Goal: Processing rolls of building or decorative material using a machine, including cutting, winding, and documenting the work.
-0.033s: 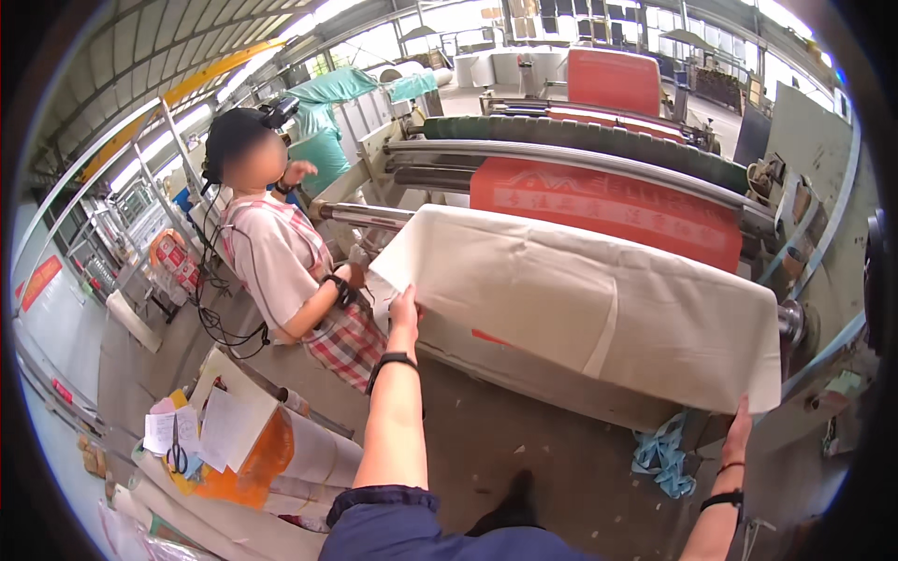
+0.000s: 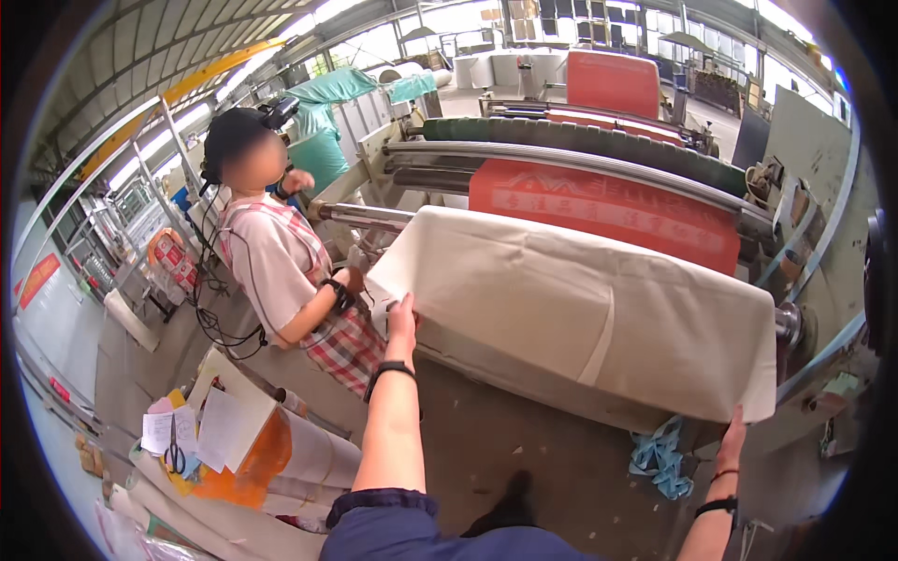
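Observation:
An off-white sheet [image 2: 524, 290], either paper or cloth, lies draped over a roll on the machine and hangs down toward me. My left hand [image 2: 402, 329] grips its near edge at the left end. At the lower right corner my right hand [image 2: 733, 438] pinches the same sheet, its fingers partly hidden behind it. A long crease runs down the middle of the sheet. Beside my left hand, a co-worker in a checked apron [image 2: 341, 351] has one hand [image 2: 350, 278] close to the sheet's left end; whether it touches cannot be made out.
Behind the sheet, a red printed web [image 2: 599, 206] runs under a metal roller [image 2: 580, 168]. Crumpled blue strips [image 2: 662, 458] lie on the floor at right. At lower left, scissors [image 2: 174, 453] and papers rest on several standing rolls [image 2: 318, 449]. Cables [image 2: 217, 327] hang behind the co-worker.
Both my hands have shifted slightly down and left, and the sheet's lower right corner has dropped a little with them. The co-worker's raised hand has moved slightly.

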The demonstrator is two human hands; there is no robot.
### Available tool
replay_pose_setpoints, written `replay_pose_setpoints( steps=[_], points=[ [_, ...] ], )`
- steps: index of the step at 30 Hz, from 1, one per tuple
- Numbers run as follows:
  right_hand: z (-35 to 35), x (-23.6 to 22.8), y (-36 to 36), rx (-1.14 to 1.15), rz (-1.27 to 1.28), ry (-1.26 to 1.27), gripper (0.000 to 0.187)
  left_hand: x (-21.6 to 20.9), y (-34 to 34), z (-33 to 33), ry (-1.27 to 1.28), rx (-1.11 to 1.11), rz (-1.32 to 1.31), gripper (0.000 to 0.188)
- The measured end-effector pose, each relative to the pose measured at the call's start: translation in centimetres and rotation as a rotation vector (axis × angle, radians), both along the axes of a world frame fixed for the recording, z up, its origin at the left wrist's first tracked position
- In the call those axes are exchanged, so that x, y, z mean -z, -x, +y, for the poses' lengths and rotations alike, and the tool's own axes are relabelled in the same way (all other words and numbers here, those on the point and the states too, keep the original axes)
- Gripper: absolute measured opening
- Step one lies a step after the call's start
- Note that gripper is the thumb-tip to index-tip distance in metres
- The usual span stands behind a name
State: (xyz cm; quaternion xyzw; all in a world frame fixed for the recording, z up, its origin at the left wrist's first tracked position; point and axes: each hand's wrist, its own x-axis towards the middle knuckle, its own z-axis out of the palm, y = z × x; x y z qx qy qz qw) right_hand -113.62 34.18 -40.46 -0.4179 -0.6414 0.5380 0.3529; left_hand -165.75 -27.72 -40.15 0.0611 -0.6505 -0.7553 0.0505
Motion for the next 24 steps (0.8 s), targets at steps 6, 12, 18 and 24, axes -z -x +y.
replay_pose_setpoints(
  steps=[6,12,18,24],
  points=[
    [-5.4,12.4,-9.9,0.022,0.083,0.176,0.052,7.1,-10.5,-5.4,0.016,-0.003,-0.203,0.035],
    [-12.2,23.7,-22.5,-0.024,-0.241,0.331,0.047,14.5,-21.7,-13.5,0.051,-0.038,-0.446,0.037],
    [-19.9,32.9,-36.9,-0.264,-0.754,0.089,0.046,25.0,-31.3,-23.0,0.132,-0.126,-0.663,0.030],
    [-26.0,34.5,-40.4,-0.457,-1.001,-0.140,0.052,33.2,-35.2,-29.5,0.760,-0.090,-0.666,0.031]
  ],
)
